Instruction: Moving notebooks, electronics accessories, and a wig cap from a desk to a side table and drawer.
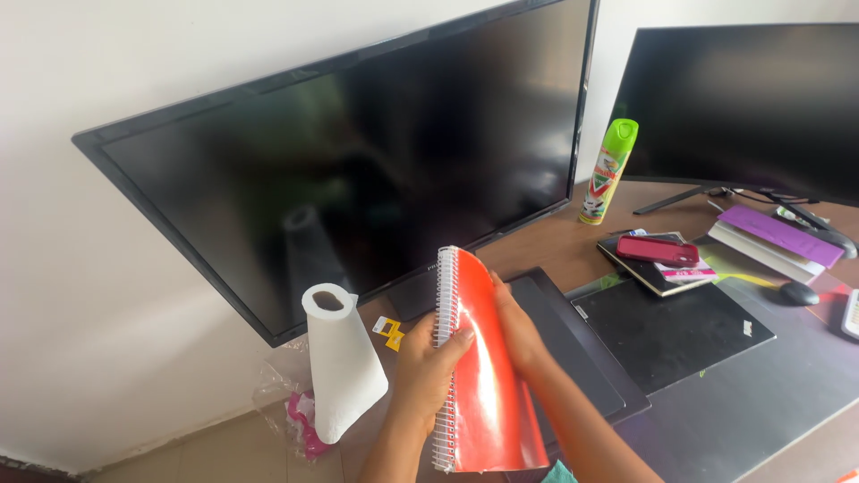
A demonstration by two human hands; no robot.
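Red spiral notebook (488,376), cluttered brown desk (555,246), white wall (116,72)

The glossy red spiral-bound notebook (488,376) hides most of the right hand (522,333), and its bottom corner runs off the lower edge. The second black monitor (743,98) is cut off at right, the white keyboard corner (851,313) too.

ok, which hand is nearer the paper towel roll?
Left. The left hand grips the red notebook at its spiral edge, just right of the paper towel roll; the right hand is behind the notebook, farther off.
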